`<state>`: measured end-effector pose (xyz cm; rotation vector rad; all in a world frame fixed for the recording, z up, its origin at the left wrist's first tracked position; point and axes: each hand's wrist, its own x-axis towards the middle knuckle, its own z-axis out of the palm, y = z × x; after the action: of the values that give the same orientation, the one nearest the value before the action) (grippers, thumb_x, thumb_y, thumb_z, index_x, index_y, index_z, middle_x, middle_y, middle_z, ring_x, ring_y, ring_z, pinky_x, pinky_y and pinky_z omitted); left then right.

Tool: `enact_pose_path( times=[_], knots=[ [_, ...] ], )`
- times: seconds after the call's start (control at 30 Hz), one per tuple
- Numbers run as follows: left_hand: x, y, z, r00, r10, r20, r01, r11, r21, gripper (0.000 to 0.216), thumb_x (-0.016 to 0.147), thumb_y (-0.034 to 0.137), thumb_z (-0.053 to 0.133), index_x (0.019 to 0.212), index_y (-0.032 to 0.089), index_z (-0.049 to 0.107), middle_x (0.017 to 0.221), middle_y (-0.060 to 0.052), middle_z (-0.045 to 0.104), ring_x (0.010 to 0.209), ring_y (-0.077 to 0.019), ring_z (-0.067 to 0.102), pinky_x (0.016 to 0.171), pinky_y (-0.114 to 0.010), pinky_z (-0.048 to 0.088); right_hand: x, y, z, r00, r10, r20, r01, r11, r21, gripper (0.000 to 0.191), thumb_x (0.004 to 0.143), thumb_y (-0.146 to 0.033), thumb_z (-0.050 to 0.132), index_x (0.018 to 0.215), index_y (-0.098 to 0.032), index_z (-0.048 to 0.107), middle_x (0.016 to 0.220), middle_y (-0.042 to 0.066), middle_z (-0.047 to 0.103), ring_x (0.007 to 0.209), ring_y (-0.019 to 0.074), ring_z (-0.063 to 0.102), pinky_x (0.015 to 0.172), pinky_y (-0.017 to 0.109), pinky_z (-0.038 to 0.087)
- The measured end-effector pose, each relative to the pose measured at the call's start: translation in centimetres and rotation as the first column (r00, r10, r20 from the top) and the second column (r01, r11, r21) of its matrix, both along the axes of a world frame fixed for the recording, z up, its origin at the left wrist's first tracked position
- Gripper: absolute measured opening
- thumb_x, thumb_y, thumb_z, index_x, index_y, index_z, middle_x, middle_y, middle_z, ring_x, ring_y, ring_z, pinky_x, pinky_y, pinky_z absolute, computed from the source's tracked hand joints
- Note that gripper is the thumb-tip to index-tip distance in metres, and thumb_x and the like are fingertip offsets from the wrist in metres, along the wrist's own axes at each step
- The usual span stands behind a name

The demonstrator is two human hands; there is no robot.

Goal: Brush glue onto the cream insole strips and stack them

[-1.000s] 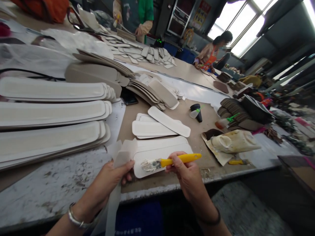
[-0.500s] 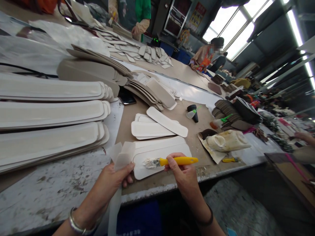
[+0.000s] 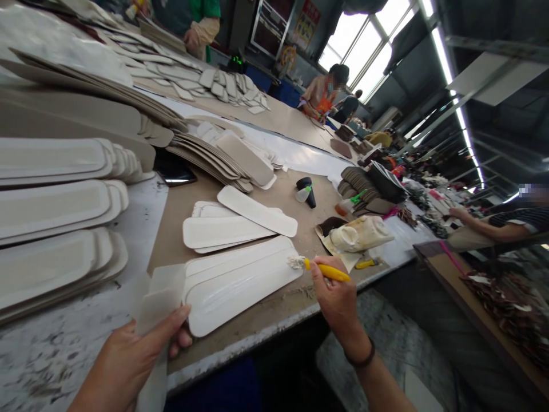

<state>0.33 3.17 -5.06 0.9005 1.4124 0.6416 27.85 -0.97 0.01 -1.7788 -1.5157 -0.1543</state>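
Observation:
My right hand (image 3: 335, 292) grips a yellow-handled brush (image 3: 328, 271), its whitish bristles touching the right end of a long white rounded piece (image 3: 244, 286). That piece lies at the front of a fanned row, and a wet-looking sheen runs along it. At its left end, my left hand (image 3: 143, 349) is closed on thin translucent strips (image 3: 160, 294), which hang down past the table edge. Just behind the row, more white pieces (image 3: 229, 229) lie in a loose pile, one slanting across the top.
Stacks of long pale pieces (image 3: 51, 206) fill the left side. A phone (image 3: 175, 176) lies behind them. To the right are a crusted glue container (image 3: 360, 233), a second yellow-handled tool (image 3: 366, 263) and a small bottle (image 3: 303, 193). Co-workers stand across the table and at right.
The brush has moved right along the front white piece, from its left part to its right end. My left hand still holds the strips. The camera view has shifted to the right.

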Motion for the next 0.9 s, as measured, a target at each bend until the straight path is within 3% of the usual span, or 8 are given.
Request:
enact_pose_path(
  times=[0.17, 0.3, 0.53, 0.67, 0.8, 0.9],
  knots=[
    [-0.2, -0.2, -0.8, 1.000, 0.022, -0.002, -0.022, 0.999, -0.025, 0.037, 0.057, 0.054, 0.072, 0.045, 0.019, 0.064, 0.050, -0.004, 0.063, 0.051, -0.0162, 0.053, 0.051, -0.026, 0.044, 0.4, -0.5, 0.1, 0.998, 0.040, 0.053, -0.039, 0.999, -0.019, 0.011, 0.088, -0.023, 0.051, 0.086, -0.022, 0.062, 0.082, 0.008, 0.061, 0.082, 0.0225, 0.058, 0.078, 0.040, 0.049],
    [0.3, -0.1, 0.2, 0.996, 0.081, 0.021, -0.081, 0.997, 0.014, 0.037, 0.050, 0.055, 0.073, 0.042, 0.020, 0.062, 0.046, -0.004, 0.062, 0.049, -0.0171, 0.053, 0.051, -0.028, 0.043, -1.4, -1.2, -0.4, 0.991, 0.130, 0.027, -0.128, 0.989, -0.074, 0.011, 0.088, -0.018, 0.051, 0.089, -0.021, 0.061, 0.087, 0.008, 0.059, 0.085, 0.0216, 0.059, 0.080, 0.038, 0.049],
    [0.0, 0.9, 1.8, 0.992, 0.119, 0.028, -0.121, 0.991, 0.056, 0.040, 0.045, 0.058, 0.073, 0.043, 0.020, 0.061, 0.049, -0.004, 0.062, 0.054, -0.0188, 0.054, 0.054, -0.029, 0.042, -6.7, -1.7, 0.7, 0.891, 0.280, -0.358, -0.298, 0.955, 0.005, 0.011, 0.089, -0.019, 0.050, 0.081, -0.020, 0.059, 0.080, 0.005, 0.056, 0.078, 0.0187, 0.056, 0.073, 0.032, 0.047],
    [-1.1, 0.4, 1.6, 0.984, 0.174, -0.033, -0.169, 0.979, 0.110, 0.041, 0.056, 0.058, 0.066, 0.048, 0.019, 0.057, 0.046, 0.001, 0.054, 0.052, -0.0158, 0.048, 0.053, -0.028, 0.037, -8.0, -1.2, 1.7, 0.777, 0.300, -0.553, -0.347, 0.938, 0.020, 0.021, 0.093, -0.030, 0.045, 0.079, -0.020, 0.057, 0.082, 0.005, 0.057, 0.082, 0.0191, 0.055, 0.075, 0.031, 0.045],
    [-1.8, -0.7, 2.2, 0.991, 0.132, 0.033, -0.135, 0.982, 0.131, 0.037, 0.070, 0.052, 0.059, 0.055, 0.018, 0.058, 0.045, 0.004, 0.046, 0.049, -0.0123, 0.042, 0.051, -0.024, 0.032, -9.2, 0.0, 1.8, 0.667, 0.289, -0.687, -0.462, 0.884, -0.077, 0.028, 0.093, -0.040, 0.045, 0.077, -0.020, 0.057, 0.075, 0.003, 0.057, 0.073, 0.0171, 0.055, 0.067, 0.027, 0.044],
    [-1.6, -1.7, 3.5, 0.983, 0.088, 0.163, -0.104, 0.990, 0.093, 0.035, 0.072, 0.052, 0.058, 0.071, 0.018, 0.066, 0.053, 0.002, 0.056, 0.048, -0.0120, 0.044, 0.049, -0.024, 0.034, -11.4, 1.1, 1.5, 0.629, 0.250, -0.736, -0.541, 0.821, -0.183, 0.030, 0.087, -0.046, 0.053, 0.073, -0.020, 0.055, 0.060, -0.002, 0.049, 0.054, 0.0131, 0.046, 0.051, 0.024, 0.039]
  ],
)
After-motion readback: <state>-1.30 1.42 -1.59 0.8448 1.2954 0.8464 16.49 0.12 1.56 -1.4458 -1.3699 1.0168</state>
